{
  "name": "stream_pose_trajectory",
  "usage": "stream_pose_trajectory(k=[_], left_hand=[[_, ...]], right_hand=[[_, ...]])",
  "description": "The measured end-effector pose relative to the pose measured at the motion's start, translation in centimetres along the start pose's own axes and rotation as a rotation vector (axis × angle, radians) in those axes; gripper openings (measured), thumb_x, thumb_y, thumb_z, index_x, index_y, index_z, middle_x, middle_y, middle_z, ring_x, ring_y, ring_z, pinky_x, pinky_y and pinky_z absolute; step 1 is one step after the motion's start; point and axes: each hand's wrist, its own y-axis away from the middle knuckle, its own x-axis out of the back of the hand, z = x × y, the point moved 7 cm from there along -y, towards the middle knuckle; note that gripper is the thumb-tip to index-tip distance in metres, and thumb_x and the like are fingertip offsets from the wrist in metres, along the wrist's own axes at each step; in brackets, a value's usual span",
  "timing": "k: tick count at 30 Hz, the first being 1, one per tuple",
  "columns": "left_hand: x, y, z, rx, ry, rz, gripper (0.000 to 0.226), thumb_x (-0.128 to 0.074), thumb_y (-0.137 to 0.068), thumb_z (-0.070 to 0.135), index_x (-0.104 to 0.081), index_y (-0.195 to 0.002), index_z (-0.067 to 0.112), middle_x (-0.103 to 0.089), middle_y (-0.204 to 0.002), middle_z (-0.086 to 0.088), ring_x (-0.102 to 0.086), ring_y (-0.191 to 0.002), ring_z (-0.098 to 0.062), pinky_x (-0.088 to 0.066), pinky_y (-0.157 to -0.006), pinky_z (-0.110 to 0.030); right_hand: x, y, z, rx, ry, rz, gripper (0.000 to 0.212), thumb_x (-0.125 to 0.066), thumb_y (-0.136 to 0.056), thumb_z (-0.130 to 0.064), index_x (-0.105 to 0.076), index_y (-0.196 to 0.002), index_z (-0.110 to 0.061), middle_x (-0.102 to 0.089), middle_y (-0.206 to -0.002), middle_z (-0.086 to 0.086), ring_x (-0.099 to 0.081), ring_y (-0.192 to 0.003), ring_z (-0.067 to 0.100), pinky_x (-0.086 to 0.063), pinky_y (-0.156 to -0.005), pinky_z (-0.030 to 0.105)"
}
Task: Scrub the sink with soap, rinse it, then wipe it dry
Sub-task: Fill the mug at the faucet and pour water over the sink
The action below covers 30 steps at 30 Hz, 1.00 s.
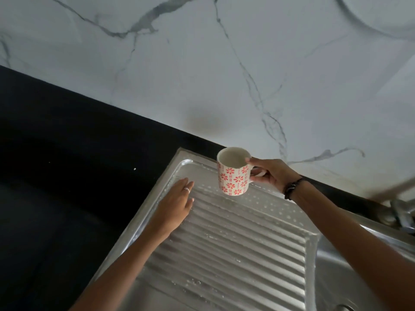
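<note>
Right hand (272, 173) holds mug (233, 173) | contents unclear | left hand (177, 198) on drainboard (235, 239)

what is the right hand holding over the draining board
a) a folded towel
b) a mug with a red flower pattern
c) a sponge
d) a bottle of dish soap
b: the right hand grips the handle of a white mug with red flowers, held above the ridged steel draining board, while the left hand lies flat on the board.
</note>
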Motion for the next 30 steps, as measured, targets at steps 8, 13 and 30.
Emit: stream_pose_trajectory(k=[8, 13, 30], left_hand=[[-0.8, -3.2, -3.5, 0.002, -0.171, -0.074, 0.058, -0.036, -0.1, 0.03, -0.012, -0.148, 0.008, -0.008, -0.157, -0.009, -0.005, -0.145, -0.018, -0.004, -0.116, -0.027], [-1.5, -4.1, -5.3, 0.029, -0.207, -0.109, 0.061, -0.036, -0.1, 0.032, -0.01, -0.148, 0.006, -0.007, -0.156, -0.013, -0.006, -0.145, -0.022, -0.005, -0.118, -0.032], [-1.7, -1.1, -6.0, 0.01, -0.174, -0.06, 0.055, -0.032, -0.101, 0.025, -0.011, -0.148, 0.006, -0.008, -0.156, -0.012, -0.007, -0.145, -0.02, -0.006, -0.119, -0.031]], right_hand=[[-6.1, -5.6, -3.4, -0.027, 0.261, -0.051, 0.037, -0.078, -0.073, -0.022, -0.065, -0.101, -0.002, -0.067, -0.105, 0.015, -0.065, -0.099, 0.023, -0.058, -0.076, 0.023], [-8.2, -7.7, -5.1, -0.006, 0.404, -0.035, 0.05, -0.078, -0.072, -0.023, -0.062, -0.111, 0.004, -0.065, -0.107, 0.015, -0.064, -0.101, 0.024, -0.053, -0.088, 0.03], [-11.8, -6.2, -4.2, 0.033, 0.667, -0.106, 0.027, -0.078, -0.069, -0.031, -0.061, -0.075, -0.012, -0.061, -0.077, 0.003, -0.06, -0.076, 0.017, -0.052, -0.072, 0.023]])
